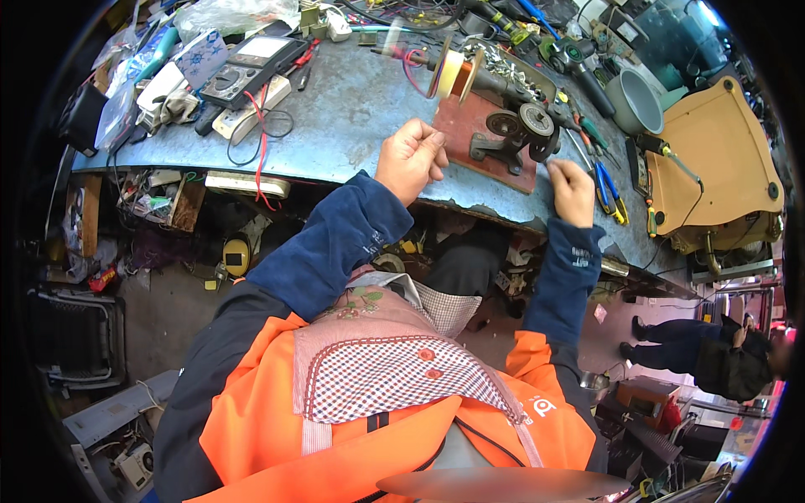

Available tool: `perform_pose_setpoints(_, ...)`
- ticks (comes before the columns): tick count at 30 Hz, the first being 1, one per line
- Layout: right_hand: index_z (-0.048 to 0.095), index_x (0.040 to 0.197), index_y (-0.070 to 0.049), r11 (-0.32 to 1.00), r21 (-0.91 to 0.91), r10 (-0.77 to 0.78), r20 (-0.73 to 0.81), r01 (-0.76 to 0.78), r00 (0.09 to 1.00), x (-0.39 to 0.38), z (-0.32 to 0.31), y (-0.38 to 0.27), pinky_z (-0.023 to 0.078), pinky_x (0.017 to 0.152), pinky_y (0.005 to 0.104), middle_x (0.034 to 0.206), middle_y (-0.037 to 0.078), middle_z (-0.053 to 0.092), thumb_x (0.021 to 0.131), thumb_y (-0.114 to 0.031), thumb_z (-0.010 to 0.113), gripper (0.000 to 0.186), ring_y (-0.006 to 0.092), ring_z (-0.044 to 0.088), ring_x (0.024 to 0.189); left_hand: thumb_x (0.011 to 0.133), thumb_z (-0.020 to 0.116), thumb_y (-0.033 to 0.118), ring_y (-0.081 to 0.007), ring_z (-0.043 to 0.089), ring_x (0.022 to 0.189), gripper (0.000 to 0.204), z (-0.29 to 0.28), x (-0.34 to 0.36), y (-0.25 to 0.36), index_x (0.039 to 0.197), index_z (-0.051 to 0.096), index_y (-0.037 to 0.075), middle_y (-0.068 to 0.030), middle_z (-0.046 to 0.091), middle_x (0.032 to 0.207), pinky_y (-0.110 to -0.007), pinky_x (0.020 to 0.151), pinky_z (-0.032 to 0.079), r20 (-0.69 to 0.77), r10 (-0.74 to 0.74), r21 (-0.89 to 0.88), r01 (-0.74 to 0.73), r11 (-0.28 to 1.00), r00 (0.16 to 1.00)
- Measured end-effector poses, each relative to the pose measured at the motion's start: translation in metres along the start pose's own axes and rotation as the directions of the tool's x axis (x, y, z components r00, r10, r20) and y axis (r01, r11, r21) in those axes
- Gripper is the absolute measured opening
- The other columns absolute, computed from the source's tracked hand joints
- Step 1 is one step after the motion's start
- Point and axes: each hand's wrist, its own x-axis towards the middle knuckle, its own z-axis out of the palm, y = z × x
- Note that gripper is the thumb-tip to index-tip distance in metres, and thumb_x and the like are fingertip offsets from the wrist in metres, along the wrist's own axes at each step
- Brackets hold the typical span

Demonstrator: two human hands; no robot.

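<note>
A hand coil winder point(511, 134) stands on a red board point(459, 134) at the edge of the blue workbench. On its shaft, at the far left end, sits a pale spool point(453, 74) with copper-coloured winding. My left hand point(411, 161) is closed in a pinch at the board's left edge, just below the spool. Whatever is between its fingers is too fine to make out. To the right of the winder's round dial point(536, 119), my right hand point(573, 193) is closed, its fingers curled toward the machine. What it grips, if anything, is hidden.
An analog multimeter point(243, 71) with red and black leads lies at the left. Blue-and-yellow pliers point(610, 194), screwdrivers and a grey bowl point(634, 101) are at the right, beside a tan panel point(713, 159). A tray of small metal parts point(511, 67) lies behind the winder. Another person point(713, 350) stands at far right.
</note>
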Motion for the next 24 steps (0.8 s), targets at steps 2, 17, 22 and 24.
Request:
perform_pose_setpoints(2,0.071,0.095,0.004,0.993,0.12,0.005,0.076,-0.014,0.997,-0.018,-0.015,-0.019,0.046,0.066,0.029,0.08,0.01,0.067,0.09,-0.006,0.067,0.012,0.0175,0.061,0.071,0.104,0.057,0.018,-0.0069,0.057,0.055,0.015,-0.001,-0.002,0.002,0.093,0.059,0.007,-0.0022,0.066,0.073,-0.023,0.051,0.044,-0.009,-0.005,-0.006,0.005,1.0,1.0)
perform_pose_setpoints(17,0.071,0.097,0.002,0.999,-0.05,0.013,-0.165,-0.021,0.986,0.036,0.012,0.007,0.049,0.069,0.0337,0.081,0.013,0.067,0.093,-0.016,0.068,0.018,0.0204,0.061,0.072,0.104,0.056,0.019,-0.0073,0.058,0.055,0.015,0.001,0.002,-0.001,0.095,0.06,0.008,-0.0021,0.066,0.074,-0.022,0.051,0.043,0.022,0.024,0.05,-0.025,0.998,0.999)
perform_pose_setpoints(22,0.07,0.094,0.005,0.991,0.136,-0.019,0.142,0.0,0.99,-0.017,-0.026,-0.038,0.041,0.062,0.0291,0.074,0.009,0.06,0.086,-0.005,0.069,0.013,0.0161,0.056,0.068,0.103,0.058,0.016,-0.0068,0.058,0.056,0.014,-0.001,0.0,-0.002,0.093,0.06,0.006,-0.0022,0.066,0.074,-0.024,0.051,0.045,0.024,-0.006,0.033,0.005,0.999,1.0)
perform_pose_setpoints(24,0.07,0.093,0.005,0.962,0.267,-0.08,0.059,0.061,0.995,-0.017,-0.041,-0.045,0.037,0.062,0.0264,0.074,0.003,0.056,0.087,0.0,0.067,0.008,0.012,0.052,0.069,0.103,0.058,0.016,-0.0069,0.058,0.056,0.014,0.0,-0.001,-0.001,0.093,0.06,0.006,-0.0021,0.066,0.073,-0.024,0.051,0.045,0.026,-0.015,0.038,0.014,0.999,1.0)
